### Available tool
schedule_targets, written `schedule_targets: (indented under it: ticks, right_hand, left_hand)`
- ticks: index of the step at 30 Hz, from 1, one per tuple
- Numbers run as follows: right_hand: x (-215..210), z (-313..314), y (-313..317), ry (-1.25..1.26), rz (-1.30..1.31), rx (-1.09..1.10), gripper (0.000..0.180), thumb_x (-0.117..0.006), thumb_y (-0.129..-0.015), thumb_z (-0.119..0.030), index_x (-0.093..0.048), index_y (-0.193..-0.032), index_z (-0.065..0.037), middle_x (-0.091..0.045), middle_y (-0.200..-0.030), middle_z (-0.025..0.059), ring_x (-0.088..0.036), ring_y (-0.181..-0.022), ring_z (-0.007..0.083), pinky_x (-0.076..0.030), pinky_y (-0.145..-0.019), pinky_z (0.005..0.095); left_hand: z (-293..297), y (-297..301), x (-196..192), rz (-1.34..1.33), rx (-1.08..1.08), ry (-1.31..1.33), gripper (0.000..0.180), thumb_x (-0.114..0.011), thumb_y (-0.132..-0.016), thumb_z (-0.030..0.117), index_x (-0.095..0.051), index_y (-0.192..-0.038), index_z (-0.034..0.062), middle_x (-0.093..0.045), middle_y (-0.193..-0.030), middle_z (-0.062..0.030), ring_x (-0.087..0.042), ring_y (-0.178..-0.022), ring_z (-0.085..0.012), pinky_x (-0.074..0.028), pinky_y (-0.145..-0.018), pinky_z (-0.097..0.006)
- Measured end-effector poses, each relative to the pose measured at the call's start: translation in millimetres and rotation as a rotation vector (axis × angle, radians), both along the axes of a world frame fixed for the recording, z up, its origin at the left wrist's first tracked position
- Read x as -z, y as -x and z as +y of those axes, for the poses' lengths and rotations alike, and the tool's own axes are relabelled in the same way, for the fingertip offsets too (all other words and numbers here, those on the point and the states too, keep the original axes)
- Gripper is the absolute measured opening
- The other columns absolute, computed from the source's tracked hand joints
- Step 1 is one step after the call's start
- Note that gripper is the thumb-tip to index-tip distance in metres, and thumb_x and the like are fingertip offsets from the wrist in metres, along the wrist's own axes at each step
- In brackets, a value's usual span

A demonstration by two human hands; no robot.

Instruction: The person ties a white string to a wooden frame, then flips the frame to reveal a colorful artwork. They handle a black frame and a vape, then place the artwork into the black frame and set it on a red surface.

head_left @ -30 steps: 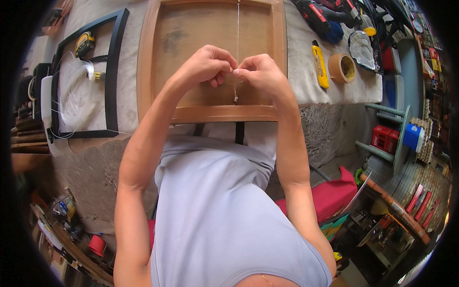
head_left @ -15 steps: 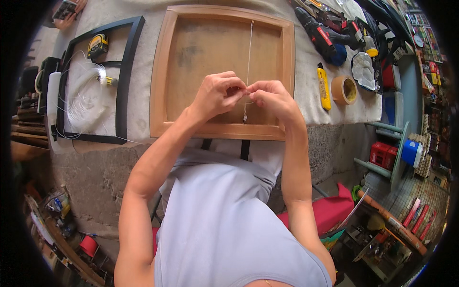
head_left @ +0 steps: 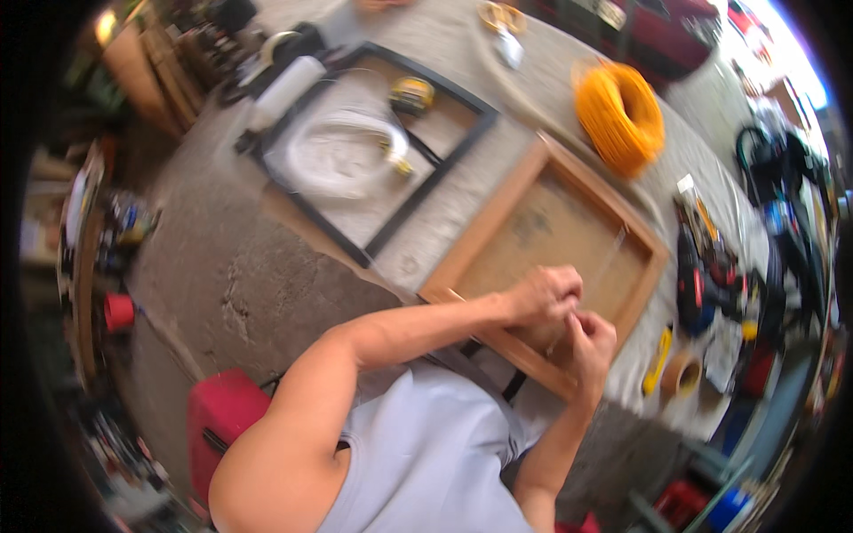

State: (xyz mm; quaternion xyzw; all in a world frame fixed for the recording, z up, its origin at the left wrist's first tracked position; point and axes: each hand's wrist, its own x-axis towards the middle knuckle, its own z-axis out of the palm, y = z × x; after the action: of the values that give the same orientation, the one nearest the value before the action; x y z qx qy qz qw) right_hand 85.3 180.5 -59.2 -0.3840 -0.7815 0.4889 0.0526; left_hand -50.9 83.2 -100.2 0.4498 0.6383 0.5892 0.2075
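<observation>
A wooden frame (head_left: 487, 218) with a brown back panel lies face down or backing up, I cannot tell which, in front of me. A thin white string (head_left: 611, 251) runs across it from its far rail toward my hands. My left hand (head_left: 544, 293) pinches the string above the panel, fingertips pressed together. Close beside it, thumb and forefinger of my right hand (head_left: 593, 343) are also closed on the string. The fingertips nearly touch, and motion blur hides the exact shape of the string between them.
Left of it lies a black frame (head_left: 433, 185) with a coil of clear line (head_left: 306, 173) and a tape measure (head_left: 411, 94). Beyond sits an orange rope coil (head_left: 593, 111). At right are a drill (head_left: 689, 277), a yellow utility knife (head_left: 657, 360) and a tape roll (head_left: 681, 371).
The whole view has swung and turned, so the table now appears slanted and the orange rope coil shows. Both hands stay together on the string over the wooden frame.
</observation>
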Motion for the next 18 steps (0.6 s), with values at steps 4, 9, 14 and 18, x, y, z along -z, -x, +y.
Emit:
schedule_targets:
  ticks: [4,9,14,18]
  right_hand:
    - [-29,3,7,-0.171,-0.078,-0.031,0.023,-0.069,-0.084,-0.018,-0.068,-0.088,0.005,-0.067,-0.07,0.0061,-0.06,-0.066,0.0091,-0.048,-0.062,0.026]
    - [-70,6,41,-0.117,0.159,-0.048,0.02,-0.067,-0.087,-0.016,-0.067,-0.092,0.003,-0.06,-0.071,-0.0002,-0.053,-0.065,0.0061,-0.041,-0.059,0.0213]
    - [-104,-41,145,0.14,0.325,-0.334,0.018,-0.065,-0.088,-0.014,-0.066,-0.094,0.003,-0.063,-0.078,0.002,-0.056,-0.072,0.0078,-0.044,-0.065,0.0226]
    - [-110,-119,259,0.473,0.324,-0.661,0.029,-0.062,-0.09,-0.022,-0.065,-0.102,0.004,-0.066,-0.089,0.0072,-0.06,-0.081,0.0132,-0.046,-0.071,0.0261]
  left_hand:
    - [-1,-1,0,0.012,0.017,0.02,0.01,-0.059,-0.082,0.014,-0.058,-0.083,0.0044,-0.059,-0.085,-0.0133,-0.06,-0.074,-0.0338,-0.049,-0.065,-0.042]
    - [2,-5,2,-0.001,0.012,0.004,0.011,-0.058,-0.083,0.015,-0.057,-0.085,0.0043,-0.059,-0.085,-0.0139,-0.061,-0.075,-0.0346,-0.049,-0.066,-0.042]
    - [6,-5,13,-0.063,0.028,0.024,0.014,-0.059,-0.082,0.016,-0.059,-0.089,0.0041,-0.061,-0.092,-0.0162,-0.061,-0.079,-0.0381,-0.05,-0.07,-0.045]
    - [9,-13,24,-0.167,-0.159,-0.207,0.012,-0.058,-0.08,0.014,-0.057,-0.085,0.0038,-0.06,-0.088,-0.016,-0.061,-0.078,-0.0376,-0.05,-0.07,-0.045]
